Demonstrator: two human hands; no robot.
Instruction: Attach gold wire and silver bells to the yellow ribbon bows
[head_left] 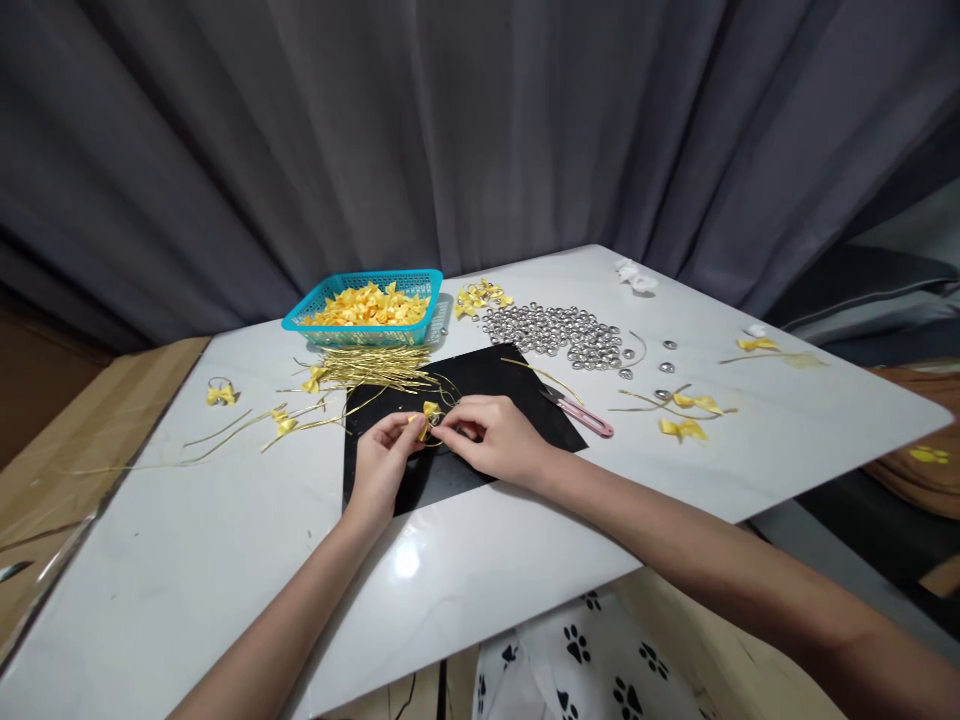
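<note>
Both my hands meet over a black mat [517,385] on the white table [225,560]. My left hand [382,462] pinches a small yellow ribbon bow [430,413] between thumb and fingers. My right hand [491,436] is closed with its fingertips on the same bow, where a thin gold wire [448,388] loops up from it. What else the right fingers hold is hidden.
A teal basket [360,318] of yellow bows stands at the back, with a bundle of gold wires [375,368] before it. A heap of silver beads [559,332] and pink-handled scissors [589,416] lie right of the mat. Finished bows [682,428] lie scattered around.
</note>
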